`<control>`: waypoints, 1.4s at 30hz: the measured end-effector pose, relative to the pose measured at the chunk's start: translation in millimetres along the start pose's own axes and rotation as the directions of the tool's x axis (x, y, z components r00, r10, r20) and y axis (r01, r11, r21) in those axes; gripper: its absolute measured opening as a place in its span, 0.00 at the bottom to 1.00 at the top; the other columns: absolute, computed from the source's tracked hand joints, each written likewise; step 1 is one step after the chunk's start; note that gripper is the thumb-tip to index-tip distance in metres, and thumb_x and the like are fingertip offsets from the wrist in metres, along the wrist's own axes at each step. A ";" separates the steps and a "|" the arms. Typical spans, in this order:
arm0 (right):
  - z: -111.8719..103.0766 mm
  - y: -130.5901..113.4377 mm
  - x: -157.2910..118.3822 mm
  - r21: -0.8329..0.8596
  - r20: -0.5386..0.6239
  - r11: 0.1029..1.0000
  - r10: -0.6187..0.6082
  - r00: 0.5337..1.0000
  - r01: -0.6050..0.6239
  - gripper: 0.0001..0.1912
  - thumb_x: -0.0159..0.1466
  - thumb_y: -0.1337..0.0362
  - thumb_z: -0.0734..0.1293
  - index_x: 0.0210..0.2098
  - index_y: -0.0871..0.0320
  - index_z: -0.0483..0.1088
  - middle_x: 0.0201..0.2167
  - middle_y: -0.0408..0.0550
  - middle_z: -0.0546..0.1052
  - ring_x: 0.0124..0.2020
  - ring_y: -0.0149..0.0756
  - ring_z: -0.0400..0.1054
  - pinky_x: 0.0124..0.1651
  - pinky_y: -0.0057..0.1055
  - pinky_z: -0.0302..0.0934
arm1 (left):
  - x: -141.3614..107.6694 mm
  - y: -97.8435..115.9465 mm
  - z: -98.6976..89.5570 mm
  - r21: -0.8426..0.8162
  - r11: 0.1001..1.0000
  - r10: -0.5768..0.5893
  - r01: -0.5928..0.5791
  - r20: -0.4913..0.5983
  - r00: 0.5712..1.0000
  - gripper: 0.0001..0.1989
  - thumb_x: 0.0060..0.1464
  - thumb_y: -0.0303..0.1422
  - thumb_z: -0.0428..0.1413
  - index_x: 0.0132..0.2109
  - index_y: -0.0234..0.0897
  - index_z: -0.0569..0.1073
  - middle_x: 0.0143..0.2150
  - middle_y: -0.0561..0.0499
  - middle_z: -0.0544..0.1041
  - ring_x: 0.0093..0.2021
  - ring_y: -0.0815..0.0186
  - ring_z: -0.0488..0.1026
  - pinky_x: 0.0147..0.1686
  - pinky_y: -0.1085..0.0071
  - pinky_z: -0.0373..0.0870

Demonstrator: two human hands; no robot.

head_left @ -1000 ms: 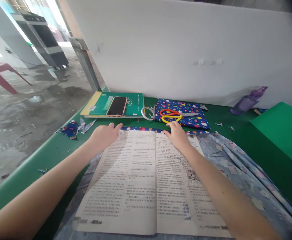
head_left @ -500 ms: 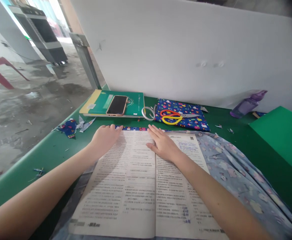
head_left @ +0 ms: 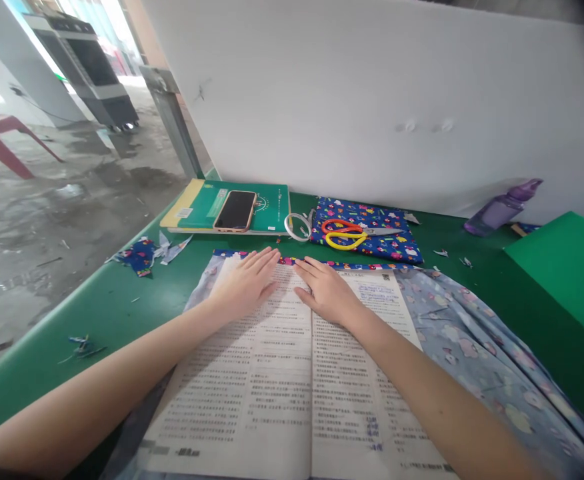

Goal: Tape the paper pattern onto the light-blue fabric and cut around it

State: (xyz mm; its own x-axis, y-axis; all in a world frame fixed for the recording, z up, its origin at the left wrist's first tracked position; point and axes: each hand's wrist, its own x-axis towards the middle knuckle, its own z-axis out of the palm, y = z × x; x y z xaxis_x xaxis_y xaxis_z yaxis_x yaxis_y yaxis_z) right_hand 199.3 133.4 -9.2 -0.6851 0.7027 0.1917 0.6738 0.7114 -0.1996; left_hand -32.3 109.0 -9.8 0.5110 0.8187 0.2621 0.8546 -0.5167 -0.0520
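Note:
An open book [head_left: 282, 400] with printed pages lies on a patterned cloth [head_left: 467, 347], whose pale blue side faces up. Along the book's top edge the cloth is folded over into a narrow dark blue strip [head_left: 387, 267]. My left hand [head_left: 252, 283] rests flat on the left page, its fingertips at the strip. Close beside it, my right hand [head_left: 327, 290] lies flat near the top of the right page, fingertips touching the strip. Neither hand grips anything.
Behind the book are a green book [head_left: 202, 203] with a phone [head_left: 235, 211], a tape roll [head_left: 297, 227], and scissors [head_left: 347, 235] on folded blue cloth [head_left: 397, 249]. A purple bottle [head_left: 497, 212] and green sheet [head_left: 572, 273] stand right. Scraps [head_left: 139, 257] lie left on the green table [head_left: 122, 313].
My left hand has moved right along the folded strip, toward my right hand, and its fingers have straightened out. My right hand has barely moved.

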 end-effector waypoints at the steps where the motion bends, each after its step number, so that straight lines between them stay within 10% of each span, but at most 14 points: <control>1: 0.8 0.6 -0.1 0.006 -0.014 1.000 -0.005 1.000 0.005 0.27 0.69 0.54 0.56 0.63 0.61 0.60 0.65 0.50 0.62 0.68 0.44 0.50 0.68 0.45 0.49 | -0.3 0.9 5.5 -0.012 1.000 0.015 -0.015 0.010 1.000 0.30 0.67 0.43 0.40 0.68 0.27 0.52 0.69 0.40 0.55 0.70 0.56 0.49 0.66 0.55 0.51; 14: 1.9 1.1 -0.6 0.003 -0.059 1.000 0.031 0.998 -0.031 0.30 0.68 0.55 0.58 0.63 0.66 0.58 0.61 0.58 0.65 0.63 0.46 0.55 0.66 0.43 0.51 | -8.2 -14.3 11.2 -0.092 0.990 -0.090 0.110 0.205 0.975 0.34 0.66 0.50 0.37 0.69 0.30 0.51 0.71 0.42 0.48 0.71 0.56 0.45 0.67 0.52 0.45; 25: 2.6 1.1 0.9 0.028 -0.050 0.998 0.051 0.997 -0.049 0.26 0.67 0.55 0.58 0.61 0.60 0.61 0.59 0.55 0.66 0.60 0.46 0.57 0.63 0.46 0.54 | -58.7 -64.6 5.2 0.012 0.950 -0.313 0.313 0.091 0.945 0.28 0.67 0.44 0.37 0.63 0.31 0.63 0.65 0.43 0.63 0.66 0.59 0.59 0.63 0.58 0.56; 36: -2.0 2.4 -2.7 0.053 -0.098 0.999 0.010 0.995 -0.004 0.24 0.67 0.59 0.59 0.60 0.62 0.62 0.58 0.55 0.68 0.61 0.45 0.58 0.64 0.44 0.53 | -48.0 -57.5 -1.0 0.095 0.956 -0.275 0.277 -0.033 0.961 0.23 0.67 0.42 0.39 0.59 0.36 0.66 0.58 0.43 0.71 0.56 0.56 0.68 0.60 0.54 0.54; 42: -6.3 6.7 -3.8 0.107 -0.315 0.994 0.060 0.947 -0.027 0.18 0.66 0.66 0.57 0.54 0.57 0.66 0.51 0.52 0.74 0.54 0.42 0.65 0.60 0.44 0.57 | -42.8 -43.4 -13.2 0.131 0.950 -0.268 0.282 -0.110 0.957 0.23 0.66 0.41 0.41 0.60 0.33 0.64 0.57 0.38 0.68 0.58 0.51 0.64 0.58 0.54 0.58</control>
State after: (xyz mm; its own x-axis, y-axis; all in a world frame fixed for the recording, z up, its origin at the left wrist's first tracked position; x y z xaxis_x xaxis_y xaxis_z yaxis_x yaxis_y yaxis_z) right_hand 208.2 135.5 -5.2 -0.5215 0.7108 0.4720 0.6590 0.6870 -0.3063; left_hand -92.5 93.1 -6.0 0.2493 0.8946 0.3709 0.9684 -0.2276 -0.1019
